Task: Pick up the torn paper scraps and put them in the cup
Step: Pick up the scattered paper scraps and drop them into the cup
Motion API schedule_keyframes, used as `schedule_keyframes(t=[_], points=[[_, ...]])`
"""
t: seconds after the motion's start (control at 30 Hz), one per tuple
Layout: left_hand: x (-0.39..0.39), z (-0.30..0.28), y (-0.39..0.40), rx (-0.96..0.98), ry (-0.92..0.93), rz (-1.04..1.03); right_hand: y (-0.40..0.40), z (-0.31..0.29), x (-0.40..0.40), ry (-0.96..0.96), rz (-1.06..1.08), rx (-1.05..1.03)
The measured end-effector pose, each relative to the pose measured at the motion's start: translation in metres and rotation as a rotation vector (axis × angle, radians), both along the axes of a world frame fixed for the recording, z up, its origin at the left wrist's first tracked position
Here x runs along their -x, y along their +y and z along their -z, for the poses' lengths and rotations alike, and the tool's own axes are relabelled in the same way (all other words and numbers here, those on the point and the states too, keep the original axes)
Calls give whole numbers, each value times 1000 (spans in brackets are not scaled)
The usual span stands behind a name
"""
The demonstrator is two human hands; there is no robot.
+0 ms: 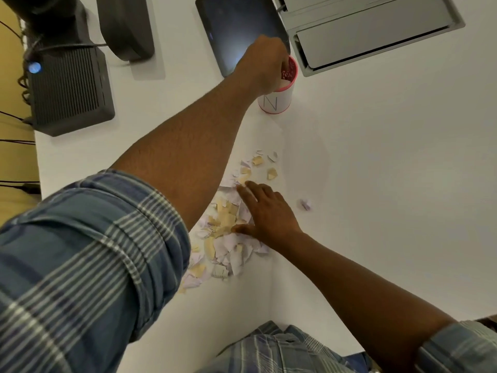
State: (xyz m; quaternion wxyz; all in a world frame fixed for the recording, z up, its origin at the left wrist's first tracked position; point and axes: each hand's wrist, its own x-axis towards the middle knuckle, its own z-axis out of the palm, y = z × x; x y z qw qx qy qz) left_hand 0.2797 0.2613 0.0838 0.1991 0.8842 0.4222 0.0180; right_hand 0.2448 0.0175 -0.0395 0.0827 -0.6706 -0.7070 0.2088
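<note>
A white cup (277, 99) with a pink rim and a letter N stands at the far middle of the white table (390, 184). My left hand (265, 64) reaches over its mouth, fingers dipped inside; whether they hold scraps is hidden. A pile of torn paper scraps (228, 238), pale lilac and cream, lies in the middle of the table. My right hand (265, 214) rests flat on the pile's right side, fingers spread. A few loose scraps (271, 173) lie beyond the pile, and one small scrap (305, 204) lies apart to the right.
A dark tablet (236, 28) lies just behind the cup. A grey recessed cable box (371, 30) is at the back right. A black ribbed device (70, 87) with cables and a monitor foot (125, 25) stand at the back left.
</note>
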Motion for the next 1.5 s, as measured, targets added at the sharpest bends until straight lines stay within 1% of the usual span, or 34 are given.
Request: schedule_keyframes(t=[0.1, 0.17, 0.3, 0.4, 0.53, 0.6, 0.67, 0.73, 0.83, 0.93, 1.0, 1.13, 1.27, 1.43, 1.5], points=[[12, -4, -5, -47, -116, -64, 2, -3, 11, 21, -78, 30], [26, -2, -10, -76, -213, -154, 2, -6, 14, 3, -128, 32], [73, 10, -33, -137, -343, -246, -1, -13, 17, -11, -170, 45], [118, 27, -60, -71, -307, -281, 0, -21, 20, -42, -190, 65], [176, 62, -111, 124, -186, -347, -2, -29, 18, -67, -187, 66], [199, 76, -137, 199, -84, -325, -3, -31, 15, -57, -163, 80], [210, 86, -159, 250, 67, -272, -3, -32, 10, -45, -122, 84], [215, 91, -176, 256, 180, -220, -4, -31, 6, -12, -57, 68], [213, 94, -195, 204, 248, -155, -5, -33, -3, 147, 97, 73], [211, 96, -206, 145, 210, -144, -6, -38, -15, 284, 211, 79], [211, 98, -210, 90, 169, -134, -4, -43, -22, 377, 335, 84], [213, 99, -212, 104, 89, -134, 6, -56, -36, 477, 530, 105], [215, 97, -211, 119, -4, -146, 27, -77, -53, 510, 595, 36], [219, 94, -211, 126, -132, -174, 74, -110, -78, 517, 629, -135], [220, 91, -212, 118, -169, -178, 101, -122, -90, 487, 644, -203]])
